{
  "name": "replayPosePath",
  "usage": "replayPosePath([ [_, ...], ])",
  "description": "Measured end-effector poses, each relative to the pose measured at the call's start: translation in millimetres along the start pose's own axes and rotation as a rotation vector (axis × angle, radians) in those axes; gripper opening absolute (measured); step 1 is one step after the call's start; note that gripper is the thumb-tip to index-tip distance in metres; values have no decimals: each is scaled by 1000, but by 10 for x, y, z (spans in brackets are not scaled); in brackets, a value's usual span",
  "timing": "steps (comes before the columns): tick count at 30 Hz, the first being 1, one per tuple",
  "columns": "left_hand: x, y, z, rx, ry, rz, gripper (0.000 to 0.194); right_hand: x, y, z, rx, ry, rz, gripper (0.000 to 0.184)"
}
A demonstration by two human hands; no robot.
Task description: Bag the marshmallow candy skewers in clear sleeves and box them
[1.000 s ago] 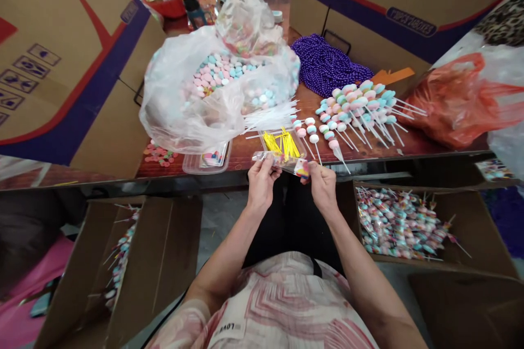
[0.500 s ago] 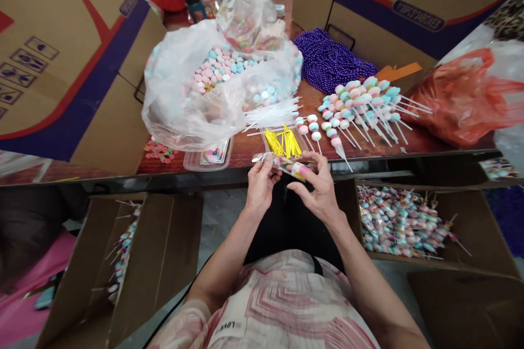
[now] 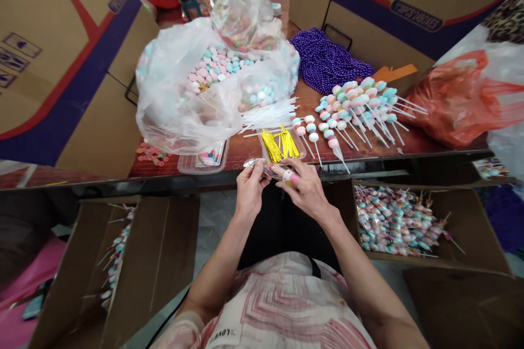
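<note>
Just below the table's front edge, my left hand [image 3: 249,188] and my right hand [image 3: 305,188] are both closed on one candy skewer in a clear wrapper [image 3: 275,170]. The left pinches the wrapper's open end; the right grips the candy end. Directly above them a small clear tray holds yellow twist ties [image 3: 280,144]. A bundle of white sticks [image 3: 268,115] lies beside a big clear bag of pastel candies [image 3: 213,84]. Unwrapped candy skewers [image 3: 360,106] are fanned out to the right.
Purple beads [image 3: 327,62] and an orange plastic bag [image 3: 458,101] sit on the wooden table [image 3: 409,142]. A carton of wrapped skewers [image 3: 399,221] stands at lower right; another carton [image 3: 123,262] at lower left. Large cardboard boxes [image 3: 61,65] flank the table.
My right hand slid left along the wrapped skewer, closer to my left hand, and both hands shifted slightly left and down. The view moved a little.
</note>
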State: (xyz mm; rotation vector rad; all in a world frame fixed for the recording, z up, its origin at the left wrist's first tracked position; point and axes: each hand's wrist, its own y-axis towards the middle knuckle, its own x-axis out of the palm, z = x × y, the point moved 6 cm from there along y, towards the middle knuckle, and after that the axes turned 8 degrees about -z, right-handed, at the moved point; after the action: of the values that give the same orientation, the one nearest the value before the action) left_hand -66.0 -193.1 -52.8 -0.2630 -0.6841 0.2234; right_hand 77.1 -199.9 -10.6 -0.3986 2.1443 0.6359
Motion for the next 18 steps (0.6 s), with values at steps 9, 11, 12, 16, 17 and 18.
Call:
replayPosePath([
  [9,121,43,47,87,26,74,28,-227,82,-13,-81,-33,119,15],
  [11,171,77,60,92,3,93,30,-303,78,9,-88,-15,154,14],
  [12,189,103,78,99,-10,102,32,-342,73,33,-90,-1,175,14],
  [16,169,255,230,146,-52,160,38,-489,53,358,126,17,292,25],
  [17,149,295,277,159,-56,170,39,-513,50,486,235,-6,316,27],
  [18,129,332,318,167,-57,178,39,-524,51,615,350,-41,325,26],
])
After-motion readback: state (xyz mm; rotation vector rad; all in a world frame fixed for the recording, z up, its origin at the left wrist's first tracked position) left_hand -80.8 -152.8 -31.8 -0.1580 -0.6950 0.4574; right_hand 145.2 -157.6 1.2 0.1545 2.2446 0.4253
